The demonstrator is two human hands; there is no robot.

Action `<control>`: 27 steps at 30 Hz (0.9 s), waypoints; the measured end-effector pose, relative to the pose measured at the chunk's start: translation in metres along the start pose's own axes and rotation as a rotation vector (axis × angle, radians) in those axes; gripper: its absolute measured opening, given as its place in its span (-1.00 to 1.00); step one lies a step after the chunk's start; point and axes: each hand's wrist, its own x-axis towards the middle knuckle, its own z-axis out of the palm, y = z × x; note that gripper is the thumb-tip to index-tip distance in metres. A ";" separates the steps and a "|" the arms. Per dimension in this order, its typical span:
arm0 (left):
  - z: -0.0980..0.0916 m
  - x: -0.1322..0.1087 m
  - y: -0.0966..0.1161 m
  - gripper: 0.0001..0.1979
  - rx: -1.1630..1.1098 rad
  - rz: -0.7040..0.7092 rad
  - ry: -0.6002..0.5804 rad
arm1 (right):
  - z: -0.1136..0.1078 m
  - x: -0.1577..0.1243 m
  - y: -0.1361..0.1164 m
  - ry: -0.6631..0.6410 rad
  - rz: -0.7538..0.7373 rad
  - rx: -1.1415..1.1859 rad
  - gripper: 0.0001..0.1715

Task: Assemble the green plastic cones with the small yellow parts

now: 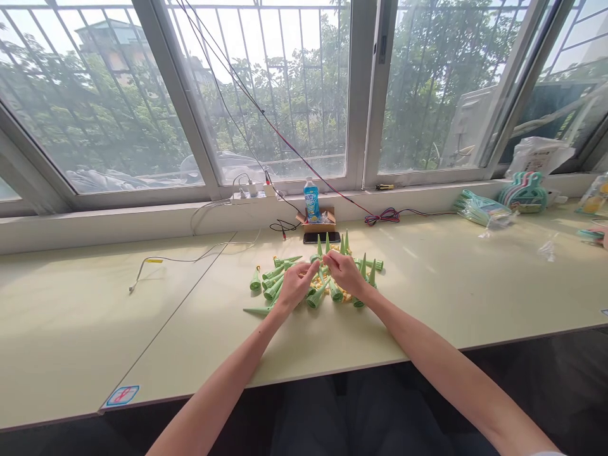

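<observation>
My left hand [298, 284] is closed, its fingertips pinched on a green plastic spike [315, 258] whose round end shows above them. Right beside it, my right hand [346, 273] is also closed, fingertips meeting the left hand's over the pile; whatever it pinches is too small or hidden to name. Around both hands lie several hollow, cone-shaped green spikes [273, 290], some on their sides and some with points upward. Small yellow pieces [346, 295] are heaped among them. One green spike [255, 278] with a yellow tip stands at the pile's left.
Behind the pile are a dark phone [322, 238], a small cardboard box [325, 223] and a blue bottle [311, 201]. Cables [384, 216] run along the sill. Green racket-shaped items [525, 191] and bagged goods [484, 210] sit at right, near another person's hand [605, 235].
</observation>
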 end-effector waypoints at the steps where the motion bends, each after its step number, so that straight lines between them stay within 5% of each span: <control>1: 0.000 0.000 -0.001 -0.50 -0.015 0.011 -0.001 | 0.000 0.000 0.000 0.003 0.003 -0.010 -0.51; 14: 0.005 0.003 -0.018 -0.69 -0.087 0.099 0.064 | 0.002 0.001 -0.001 0.014 0.012 -0.044 -0.46; 23: 0.005 0.001 -0.011 -0.74 -0.014 0.105 0.097 | 0.000 0.000 -0.008 0.104 0.012 0.044 -0.48; 27: 0.004 0.001 -0.007 -0.44 -0.028 0.016 0.093 | -0.002 0.000 -0.009 0.079 -0.018 0.047 -0.51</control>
